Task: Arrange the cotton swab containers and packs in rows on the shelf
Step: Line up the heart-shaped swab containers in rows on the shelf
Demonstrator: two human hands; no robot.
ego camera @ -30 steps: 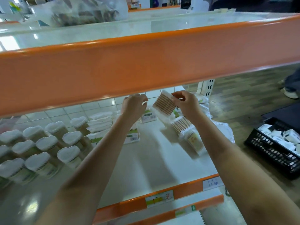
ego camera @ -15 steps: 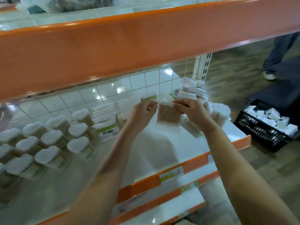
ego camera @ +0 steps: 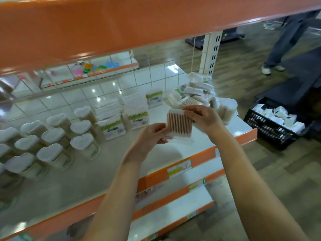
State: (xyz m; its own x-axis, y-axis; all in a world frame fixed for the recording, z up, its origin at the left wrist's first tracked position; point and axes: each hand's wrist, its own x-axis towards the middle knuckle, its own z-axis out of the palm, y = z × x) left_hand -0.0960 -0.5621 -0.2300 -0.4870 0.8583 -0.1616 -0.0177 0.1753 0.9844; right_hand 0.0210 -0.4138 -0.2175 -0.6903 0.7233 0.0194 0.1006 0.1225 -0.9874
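The person is holding a flat clear pack of wooden-stick cotton swabs [ego camera: 179,123] above the white shelf [ego camera: 97,173], the left hand [ego camera: 149,138] pinching its lower left edge and the right hand [ego camera: 202,117] pinching its upper right corner. An orange shelf edge [ego camera: 121,25] is cutting off the top of the view, and the loose heap of swab packs [ego camera: 198,94] behind the right hand is lying too jumbled and blurred to count. Heart-lidded containers [ego camera: 52,136] are standing in rows at the left beside upright green-labelled packs [ego camera: 125,117], while a black crate [ego camera: 276,126] is sitting on the floor to the right near a person's legs [ego camera: 281,42].
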